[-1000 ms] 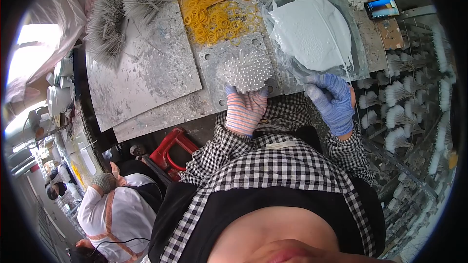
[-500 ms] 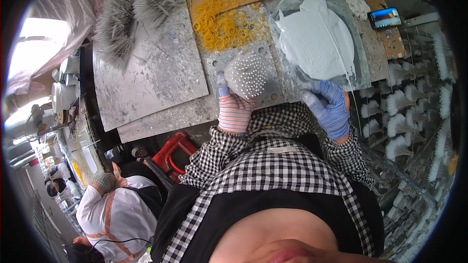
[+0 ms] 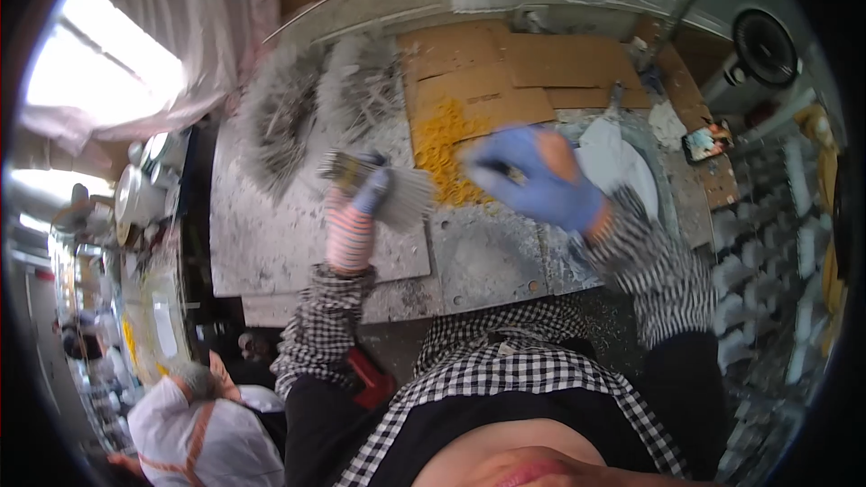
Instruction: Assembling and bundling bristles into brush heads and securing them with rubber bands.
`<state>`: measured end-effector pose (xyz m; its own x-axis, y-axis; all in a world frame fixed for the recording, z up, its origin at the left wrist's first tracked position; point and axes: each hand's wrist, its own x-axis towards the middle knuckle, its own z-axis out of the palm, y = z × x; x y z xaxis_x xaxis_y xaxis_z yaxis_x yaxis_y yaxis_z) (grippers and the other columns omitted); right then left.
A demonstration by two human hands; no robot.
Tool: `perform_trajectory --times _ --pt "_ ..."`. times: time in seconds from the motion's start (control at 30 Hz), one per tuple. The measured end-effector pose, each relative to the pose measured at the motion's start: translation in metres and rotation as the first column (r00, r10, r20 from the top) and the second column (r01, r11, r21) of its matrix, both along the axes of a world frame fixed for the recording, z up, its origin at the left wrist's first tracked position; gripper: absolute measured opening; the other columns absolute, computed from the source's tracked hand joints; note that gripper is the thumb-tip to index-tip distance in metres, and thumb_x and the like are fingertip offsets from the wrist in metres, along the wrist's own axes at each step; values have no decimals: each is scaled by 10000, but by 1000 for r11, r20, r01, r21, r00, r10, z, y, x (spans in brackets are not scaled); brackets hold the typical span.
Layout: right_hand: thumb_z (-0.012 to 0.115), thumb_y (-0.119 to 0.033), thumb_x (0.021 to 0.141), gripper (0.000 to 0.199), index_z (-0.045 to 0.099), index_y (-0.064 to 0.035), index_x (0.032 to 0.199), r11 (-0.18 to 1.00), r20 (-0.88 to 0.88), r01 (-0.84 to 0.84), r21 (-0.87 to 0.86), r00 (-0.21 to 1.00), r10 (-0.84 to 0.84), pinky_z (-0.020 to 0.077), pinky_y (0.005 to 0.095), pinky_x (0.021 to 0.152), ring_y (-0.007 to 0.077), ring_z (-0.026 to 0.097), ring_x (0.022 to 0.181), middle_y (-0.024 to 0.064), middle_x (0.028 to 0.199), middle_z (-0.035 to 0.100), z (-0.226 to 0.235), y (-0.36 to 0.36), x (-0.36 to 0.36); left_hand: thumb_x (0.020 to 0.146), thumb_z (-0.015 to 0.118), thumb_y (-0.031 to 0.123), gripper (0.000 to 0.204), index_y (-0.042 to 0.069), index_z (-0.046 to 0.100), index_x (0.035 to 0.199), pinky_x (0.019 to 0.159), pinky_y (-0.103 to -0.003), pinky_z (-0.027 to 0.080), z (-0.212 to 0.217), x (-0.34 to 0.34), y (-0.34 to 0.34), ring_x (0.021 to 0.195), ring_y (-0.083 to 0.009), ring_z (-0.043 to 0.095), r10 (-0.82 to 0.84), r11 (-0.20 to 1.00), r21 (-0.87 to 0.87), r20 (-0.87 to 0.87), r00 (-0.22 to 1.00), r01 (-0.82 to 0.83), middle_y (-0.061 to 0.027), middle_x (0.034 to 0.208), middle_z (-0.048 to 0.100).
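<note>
My left hand point(image 3: 350, 225), in a striped glove with blue fingertips, is closed around a bundle of thin pale strands point(image 3: 404, 198). The bundle lies on its side in my grip; its strands fan out toward the right, and its narrow end points up and left. My right hand point(image 3: 541, 180), in a blue glove, hovers at the right edge of a heap of yellow rubber bands point(image 3: 442, 149). Motion smears its bent fingers, so whether they hold anything is unclear.
Loose grey strands point(image 3: 275, 117) are piled at the back left of the worktable. White paste point(image 3: 622, 162) lies on a sheet at the right, partly behind my right arm. Beyond are cardboard point(image 3: 568, 63), a phone point(image 3: 706, 142) and a fan point(image 3: 765, 43). Another person point(image 3: 194, 424) works at lower left.
My left hand has moved left and tipped the bundle onto its side. My right hand has risen from the table's front edge toward the rubber bands. The view has tilted up.
</note>
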<state>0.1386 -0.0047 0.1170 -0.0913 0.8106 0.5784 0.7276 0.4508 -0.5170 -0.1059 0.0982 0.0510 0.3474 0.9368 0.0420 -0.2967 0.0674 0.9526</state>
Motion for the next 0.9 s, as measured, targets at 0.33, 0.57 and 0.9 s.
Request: perform_trajectory --times 0.33,0.57,0.9 --pt "553 -303 893 255 738 -136 947 796 119 468 385 830 -545 465 497 946 303 660 983 71 1032 716 34 308 -83 952 709 270 448 13 582 1297 949 -327 507 56 -61 156 1064 -180 605 383 906 304 -298 874 -294 -86 1182 642" --pt "614 -281 856 213 773 -139 851 928 488 369 51 802 -345 411 456 686 269 658 795 41 804 719 1 289 -124 982 660 335 609 -24 480 1439 1064 -343 458 60 -103 201 1234 -228 568 522 846 295 -281 806 -445 -134 1384 569" --pt "622 -286 844 202 759 -158 768 918 418 294 265 823 -384 399 457 638 261 633 697 50 706 690 27 213 -94 968 699 223 522 41 472 1401 976 -314 506 50 -43 155 1115 -186 604 426 797 567 -284 859 -208 -100 1285 602"
